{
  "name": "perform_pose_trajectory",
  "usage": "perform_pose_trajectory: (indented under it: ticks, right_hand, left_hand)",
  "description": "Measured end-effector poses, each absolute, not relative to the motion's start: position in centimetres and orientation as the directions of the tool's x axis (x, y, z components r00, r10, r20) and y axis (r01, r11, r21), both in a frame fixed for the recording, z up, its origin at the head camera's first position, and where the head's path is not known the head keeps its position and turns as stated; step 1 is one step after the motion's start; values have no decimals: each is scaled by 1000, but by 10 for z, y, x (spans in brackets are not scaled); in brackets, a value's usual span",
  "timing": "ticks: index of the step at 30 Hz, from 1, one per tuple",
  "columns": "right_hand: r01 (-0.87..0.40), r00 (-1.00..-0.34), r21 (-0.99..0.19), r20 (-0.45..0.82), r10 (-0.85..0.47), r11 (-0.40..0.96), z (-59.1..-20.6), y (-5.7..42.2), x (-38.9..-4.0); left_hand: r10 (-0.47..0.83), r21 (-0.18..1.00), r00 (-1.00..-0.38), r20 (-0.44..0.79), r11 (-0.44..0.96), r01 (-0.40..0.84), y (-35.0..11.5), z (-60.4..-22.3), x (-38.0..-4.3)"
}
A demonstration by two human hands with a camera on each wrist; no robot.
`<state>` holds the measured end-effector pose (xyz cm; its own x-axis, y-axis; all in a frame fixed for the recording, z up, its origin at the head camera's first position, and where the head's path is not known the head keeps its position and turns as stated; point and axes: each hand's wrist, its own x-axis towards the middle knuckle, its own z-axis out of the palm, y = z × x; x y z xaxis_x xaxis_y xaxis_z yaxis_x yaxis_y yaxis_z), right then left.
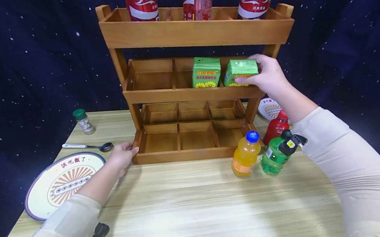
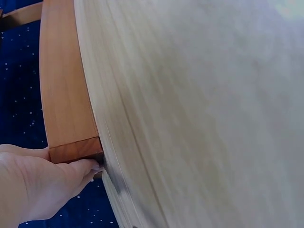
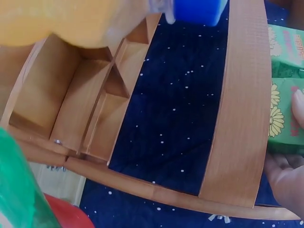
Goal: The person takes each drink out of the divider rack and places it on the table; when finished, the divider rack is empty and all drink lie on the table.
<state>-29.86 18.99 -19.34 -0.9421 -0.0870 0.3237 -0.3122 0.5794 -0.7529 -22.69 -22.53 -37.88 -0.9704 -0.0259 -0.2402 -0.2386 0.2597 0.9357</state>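
My right hand [image 1: 269, 73] grips a green drink carton [image 1: 241, 71] at the right end of the middle tier of a wooden rack [image 1: 195, 94]. Its thumb lies across the carton's front; in the right wrist view the other fingers are partly hidden at its side. A second green carton [image 1: 206, 72] stands to the left on the same tier. Down at the rack's lower left corner, my left hand [image 1: 122, 157] holds the end of the bottom tray [image 2: 76, 150] between thumb and fingers.
Red cola cans [image 1: 256, 0] stand on the top tier. An orange juice bottle [image 1: 246, 155], a green bottle [image 1: 273, 158] and a red bottle [image 1: 275, 127] stand front right. To the left are a plate [image 1: 42, 189], a spoon [image 1: 90, 146] and a green-capped shaker [image 1: 84, 122]. Another plate [image 1: 269, 108] lies behind right.
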Motion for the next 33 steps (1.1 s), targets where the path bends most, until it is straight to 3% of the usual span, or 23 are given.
perform_pose_trajectory:
  ticks: [8, 17, 21, 25, 29, 33]
  right_hand:
    - [-353, -924, -834, 381, -20, 424, -172, 190, -274]
    - [-406, -914, -897, 400, -66, 175, -162, 177, -203]
    - [-358, -928, -917, 329, -174, 175, -192, 164, -178]
    - [-232, -952, -943, 170, -254, 237, -236, 150, -165]
    - [-137, -953, -953, 52, -298, 269, -279, 139, -163]
    - [-131, -955, -942, 37, -294, 308, -314, 131, -170]
  left_hand:
    - [-30, 933, -969, -246, 262, -245, -226, -378, -228]
    - [-20, 936, -970, -244, 258, -241, -225, -377, -227]
    - [-24, 935, -970, -243, 260, -240, -225, -376, -226]
    - [-30, 933, -970, -241, 270, -240, -225, -376, -226]
    - [-29, 935, -971, -238, 265, -237, -225, -379, -226]
    - [-34, 939, -973, -230, 256, -231, -225, -379, -226]
